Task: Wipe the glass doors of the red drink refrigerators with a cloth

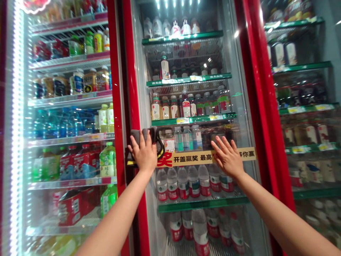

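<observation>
My left hand holds a dark grey cloth with black and yellow edging, pressing it under spread fingers against the red door frame of the middle drinks fridge. Part of the cloth folds out past the fingers onto the edge of the glass. On the same glass door, my right hand lies flat with its fingers apart and nothing in it. It covers part of a yellow strip with printed Chinese characters. Through the glass, water bottles with red labels stand below the strip.
At left, a lit fridge holds packed drinks, including a green bottle and red cartons. Another red frame separates the middle door from a right-hand fridge, with bottles on green-edged shelves. Light reflects off the glass.
</observation>
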A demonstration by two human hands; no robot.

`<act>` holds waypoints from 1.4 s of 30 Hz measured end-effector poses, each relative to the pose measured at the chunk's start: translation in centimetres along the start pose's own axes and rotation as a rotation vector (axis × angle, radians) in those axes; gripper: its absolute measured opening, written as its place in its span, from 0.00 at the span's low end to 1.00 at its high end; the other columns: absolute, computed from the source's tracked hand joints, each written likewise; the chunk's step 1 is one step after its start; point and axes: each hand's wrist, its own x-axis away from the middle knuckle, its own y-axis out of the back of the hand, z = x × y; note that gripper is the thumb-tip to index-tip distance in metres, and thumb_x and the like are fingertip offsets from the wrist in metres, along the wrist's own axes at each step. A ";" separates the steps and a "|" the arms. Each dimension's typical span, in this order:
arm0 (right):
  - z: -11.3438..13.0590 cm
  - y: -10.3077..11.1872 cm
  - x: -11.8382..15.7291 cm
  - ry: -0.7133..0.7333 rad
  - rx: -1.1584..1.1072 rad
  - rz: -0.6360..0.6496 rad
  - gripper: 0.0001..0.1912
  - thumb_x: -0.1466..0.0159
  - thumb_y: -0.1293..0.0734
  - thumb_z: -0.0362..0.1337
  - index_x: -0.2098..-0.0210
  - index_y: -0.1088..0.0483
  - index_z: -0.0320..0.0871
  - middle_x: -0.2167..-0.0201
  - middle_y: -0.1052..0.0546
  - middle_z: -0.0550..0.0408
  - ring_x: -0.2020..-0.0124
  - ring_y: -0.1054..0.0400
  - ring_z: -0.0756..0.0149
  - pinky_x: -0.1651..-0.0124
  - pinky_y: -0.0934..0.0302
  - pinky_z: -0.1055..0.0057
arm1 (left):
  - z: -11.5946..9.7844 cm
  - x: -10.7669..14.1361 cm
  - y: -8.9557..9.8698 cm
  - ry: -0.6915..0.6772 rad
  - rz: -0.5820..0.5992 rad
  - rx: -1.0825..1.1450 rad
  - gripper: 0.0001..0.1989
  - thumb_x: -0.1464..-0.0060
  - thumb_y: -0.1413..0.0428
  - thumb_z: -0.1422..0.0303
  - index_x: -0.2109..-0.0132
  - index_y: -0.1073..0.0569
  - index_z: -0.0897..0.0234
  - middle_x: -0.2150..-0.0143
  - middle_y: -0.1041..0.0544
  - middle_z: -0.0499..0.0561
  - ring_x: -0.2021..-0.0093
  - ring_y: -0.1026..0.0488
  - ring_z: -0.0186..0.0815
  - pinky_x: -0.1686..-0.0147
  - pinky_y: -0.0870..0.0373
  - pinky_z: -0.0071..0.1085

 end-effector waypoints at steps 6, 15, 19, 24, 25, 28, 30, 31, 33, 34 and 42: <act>-0.1 -0.1 0.0 -0.002 0.000 0.006 0.36 0.29 0.38 0.41 0.26 0.56 0.54 0.26 0.47 0.54 0.25 0.55 0.56 0.26 0.63 0.50 | -8.1 1.5 -2.1 -0.256 0.099 0.046 0.37 0.38 0.45 0.58 0.27 0.45 0.57 0.24 0.50 0.54 0.24 0.66 0.62 0.31 0.63 0.71; -0.1 0.1 -0.5 -0.012 0.030 0.043 0.31 0.29 0.40 0.42 0.28 0.47 0.51 0.26 0.47 0.54 0.25 0.58 0.56 0.25 0.64 0.51 | -3.8 1.9 -0.5 -0.594 0.207 0.058 0.34 0.39 0.43 0.56 0.28 0.41 0.51 0.25 0.44 0.50 0.24 0.57 0.51 0.27 0.59 0.55; -0.3 0.1 -0.5 -0.011 0.021 0.048 0.31 0.29 0.40 0.42 0.28 0.47 0.51 0.26 0.47 0.53 0.25 0.58 0.55 0.25 0.64 0.50 | -10.0 -2.1 -2.0 -0.255 0.106 0.065 0.33 0.38 0.46 0.62 0.28 0.41 0.57 0.24 0.49 0.53 0.24 0.59 0.56 0.29 0.57 0.61; -0.5 -0.1 -0.4 -0.001 0.003 0.049 0.35 0.29 0.40 0.40 0.26 0.54 0.52 0.26 0.48 0.53 0.25 0.57 0.56 0.25 0.64 0.49 | -11.9 1.7 -2.6 -0.492 0.197 0.137 0.38 0.42 0.41 0.57 0.28 0.42 0.54 0.24 0.48 0.52 0.24 0.61 0.57 0.28 0.63 0.62; -0.5 -0.1 -0.4 -0.004 -0.001 0.050 0.35 0.29 0.40 0.39 0.26 0.54 0.52 0.26 0.48 0.52 0.25 0.58 0.56 0.25 0.64 0.49 | -10.9 2.7 -2.4 -0.592 0.225 0.148 0.38 0.43 0.41 0.55 0.28 0.42 0.51 0.25 0.46 0.51 0.24 0.61 0.57 0.28 0.65 0.63; -0.5 -0.1 -0.4 -0.012 -0.006 0.068 0.36 0.30 0.39 0.39 0.26 0.55 0.52 0.25 0.49 0.53 0.24 0.59 0.56 0.25 0.66 0.49 | -7.6 3.7 -1.7 -0.750 0.263 0.147 0.35 0.42 0.41 0.57 0.30 0.40 0.46 0.27 0.40 0.48 0.24 0.57 0.53 0.28 0.66 0.62; -0.6 0.2 -0.6 -0.012 -0.003 0.092 0.36 0.30 0.39 0.39 0.26 0.54 0.51 0.25 0.50 0.53 0.24 0.60 0.56 0.25 0.66 0.49 | -7.1 2.2 -1.7 -0.664 0.238 0.130 0.31 0.39 0.43 0.62 0.30 0.38 0.47 0.28 0.39 0.48 0.24 0.56 0.51 0.28 0.62 0.61; -0.6 0.4 -0.7 -0.009 -0.001 0.111 0.35 0.29 0.39 0.39 0.26 0.53 0.51 0.25 0.51 0.53 0.24 0.60 0.56 0.25 0.65 0.49 | -7.6 0.9 -1.9 -0.588 0.212 0.125 0.30 0.38 0.45 0.64 0.30 0.38 0.49 0.28 0.39 0.49 0.24 0.56 0.50 0.28 0.60 0.60; -0.9 1.0 -1.0 0.004 0.001 0.155 0.34 0.29 0.39 0.39 0.26 0.51 0.50 0.25 0.51 0.53 0.24 0.60 0.56 0.25 0.63 0.49 | -9.9 -1.4 -2.4 -0.427 0.150 0.132 0.29 0.37 0.47 0.67 0.30 0.37 0.52 0.27 0.41 0.51 0.24 0.57 0.50 0.28 0.57 0.60; -1.1 1.4 -1.1 0.014 0.001 0.177 0.33 0.29 0.39 0.38 0.27 0.50 0.49 0.25 0.52 0.53 0.24 0.60 0.56 0.25 0.62 0.49 | -11.4 -2.2 -2.6 -0.372 0.130 0.142 0.29 0.37 0.48 0.68 0.30 0.37 0.54 0.26 0.42 0.51 0.24 0.57 0.51 0.28 0.56 0.60; -4.2 4.6 2.6 0.138 -0.045 0.263 0.32 0.33 0.39 0.29 0.30 0.41 0.47 0.28 0.42 0.50 0.26 0.52 0.59 0.28 0.48 0.53 | -12.2 2.0 -2.7 -0.754 0.281 0.234 0.30 0.38 0.44 0.61 0.31 0.37 0.49 0.26 0.42 0.47 0.24 0.60 0.51 0.28 0.58 0.58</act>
